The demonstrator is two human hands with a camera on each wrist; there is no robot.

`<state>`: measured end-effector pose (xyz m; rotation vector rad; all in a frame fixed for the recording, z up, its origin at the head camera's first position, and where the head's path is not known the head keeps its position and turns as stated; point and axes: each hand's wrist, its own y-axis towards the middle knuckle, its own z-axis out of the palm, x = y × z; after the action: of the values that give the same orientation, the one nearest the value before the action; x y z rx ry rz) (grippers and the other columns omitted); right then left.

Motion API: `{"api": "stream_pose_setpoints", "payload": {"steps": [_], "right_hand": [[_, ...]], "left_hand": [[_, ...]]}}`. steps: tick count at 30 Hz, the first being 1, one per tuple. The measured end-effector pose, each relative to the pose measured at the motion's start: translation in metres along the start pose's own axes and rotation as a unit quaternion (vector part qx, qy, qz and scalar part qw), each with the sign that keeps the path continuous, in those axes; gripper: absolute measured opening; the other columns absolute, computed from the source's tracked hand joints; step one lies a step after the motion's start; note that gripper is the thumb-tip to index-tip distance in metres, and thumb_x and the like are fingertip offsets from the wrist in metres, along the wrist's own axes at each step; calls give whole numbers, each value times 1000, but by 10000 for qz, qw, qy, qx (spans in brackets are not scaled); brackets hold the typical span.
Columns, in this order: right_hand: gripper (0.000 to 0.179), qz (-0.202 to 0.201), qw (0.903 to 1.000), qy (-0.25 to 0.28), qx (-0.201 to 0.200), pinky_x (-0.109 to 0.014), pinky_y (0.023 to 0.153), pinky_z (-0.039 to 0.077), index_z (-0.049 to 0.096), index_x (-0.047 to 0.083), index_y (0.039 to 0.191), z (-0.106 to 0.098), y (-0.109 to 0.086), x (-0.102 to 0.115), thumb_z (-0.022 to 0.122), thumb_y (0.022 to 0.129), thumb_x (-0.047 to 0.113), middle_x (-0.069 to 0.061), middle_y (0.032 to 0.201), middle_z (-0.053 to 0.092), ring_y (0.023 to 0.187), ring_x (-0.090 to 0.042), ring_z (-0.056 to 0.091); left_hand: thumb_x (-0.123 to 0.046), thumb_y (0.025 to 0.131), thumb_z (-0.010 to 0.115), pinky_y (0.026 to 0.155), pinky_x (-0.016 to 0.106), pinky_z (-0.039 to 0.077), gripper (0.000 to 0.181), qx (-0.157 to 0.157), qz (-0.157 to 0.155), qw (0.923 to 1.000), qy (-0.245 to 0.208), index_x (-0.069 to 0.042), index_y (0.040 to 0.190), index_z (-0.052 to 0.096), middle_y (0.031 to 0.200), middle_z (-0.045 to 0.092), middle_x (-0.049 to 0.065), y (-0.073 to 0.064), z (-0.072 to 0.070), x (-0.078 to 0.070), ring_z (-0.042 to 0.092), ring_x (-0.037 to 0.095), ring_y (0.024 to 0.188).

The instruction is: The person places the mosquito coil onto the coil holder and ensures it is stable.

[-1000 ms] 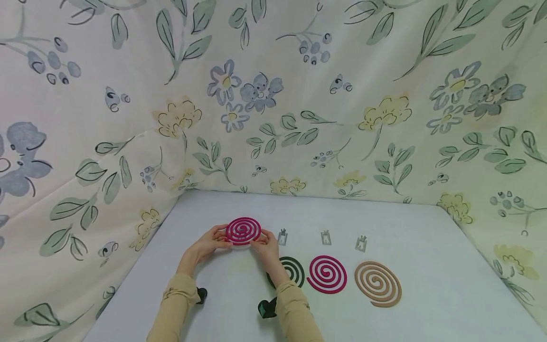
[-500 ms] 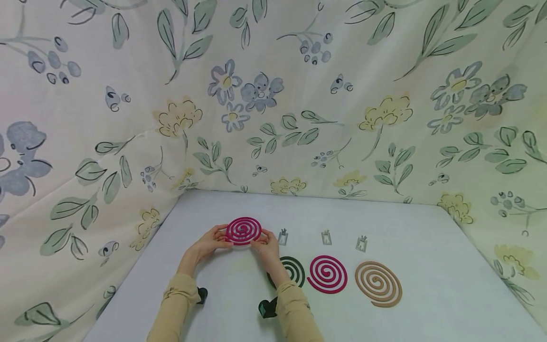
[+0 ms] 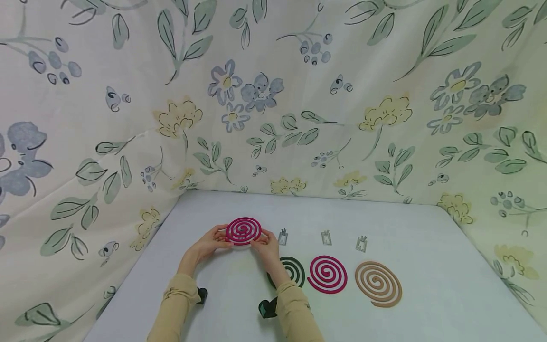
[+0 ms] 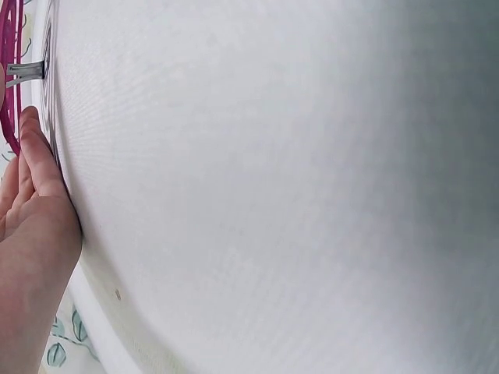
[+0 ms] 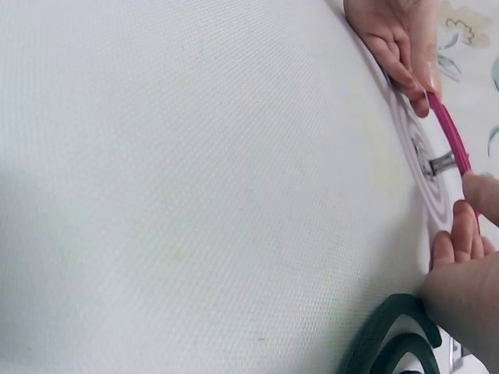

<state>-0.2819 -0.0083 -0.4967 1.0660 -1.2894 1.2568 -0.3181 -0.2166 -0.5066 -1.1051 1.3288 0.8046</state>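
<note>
Three coils (image 3: 327,273) lie before three stands (image 3: 326,233) (on a table (image 3: 436,256))

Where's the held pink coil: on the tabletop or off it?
Off: the right wrist view shows the held pink coil raised above the tabletop, a metal stand between. Whether it rests on the stand, I cannot tell.

Coils (image 3: 242,230) look matt, small stands (image 5: 442,163) metallic, backdrop (image 3: 299,156) cloth, and tabletop (image 5: 195,171) finely textured.

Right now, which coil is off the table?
The magenta coil held up by left hand and right hand; the green coil, tan coil and second magenta coil lie on the table.
</note>
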Motion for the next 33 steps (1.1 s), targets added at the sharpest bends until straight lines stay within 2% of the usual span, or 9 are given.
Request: {"api": "stream_pose_setpoints", "payload": {"steps": [6,13,16,18,21,22,23,27,33], "right_hand": [[53,21,10000,27,21,-15,64,46,46,-7,131,0,1,0,67,82,-2,-3,80,55,70,-8,49],[54,-71,10000,55,26,-17,66,48,46,-7,130,-1,1,-2,68,81,-2,-5,81,55,69,-8,51],[52,-428,9989,172,85,-20,66,50,50,-3,127,-2,6,-12,72,81,5,-4,80,56,69,-9,53],[51,-456,9988,175,71,-22,68,52,51,-2,126,-2,7,-13,73,81,7,-5,81,57,71,-11,54],[51,-340,9993,163,52,-19,66,50,50,-2,127,-1,9,-13,72,81,5,-4,81,56,70,-10,53],[52,-98,9999,56,-11,-19,67,50,48,-6,129,-1,4,-6,69,81,0,-6,82,56,71,-11,53],[53,-59,10000,68,-3,-17,65,49,47,-6,130,-1,4,-5,69,81,-1,-6,82,55,70,-9,52],[55,-68,9998,158,73,-13,61,45,43,-10,131,-2,-3,3,66,82,-4,-6,82,54,68,-6,48],[52,-52,9997,200,128,-14,62,45,42,-14,129,-4,-14,18,63,82,-8,-11,82,53,68,-9,48]], "left_hand": [[-1,84,68,81,17,48,75,-98,-150,9998,30,3,144,24,123,51,16,0,0,-2,50,11,98],[-1,84,67,82,17,48,74,-141,-161,9998,34,2,144,25,122,51,15,0,1,-2,49,13,100],[0,85,67,81,17,48,73,-131,-117,9998,23,3,144,24,122,51,16,-1,1,-2,50,12,99],[0,85,66,81,17,48,73,-106,-101,9999,32,4,144,23,123,51,17,-1,1,-2,50,11,99],[0,85,66,81,17,48,74,-85,-98,9999,37,5,144,23,124,50,18,-1,2,-3,50,11,99],[0,85,66,82,17,48,73,-67,-98,9999,31,5,144,22,124,50,18,-1,2,-3,50,11,99],[1,85,66,81,17,48,73,-74,-105,9999,14,5,144,23,124,50,19,-1,2,-3,50,11,99],[1,86,65,82,17,48,72,-76,-95,9999,-3,5,144,23,125,50,20,-1,2,-4,50,12,99],[2,86,64,82,17,48,72,-87,-114,9999,5,4,144,23,127,49,22,-1,2,-4,50,12,99]]}}
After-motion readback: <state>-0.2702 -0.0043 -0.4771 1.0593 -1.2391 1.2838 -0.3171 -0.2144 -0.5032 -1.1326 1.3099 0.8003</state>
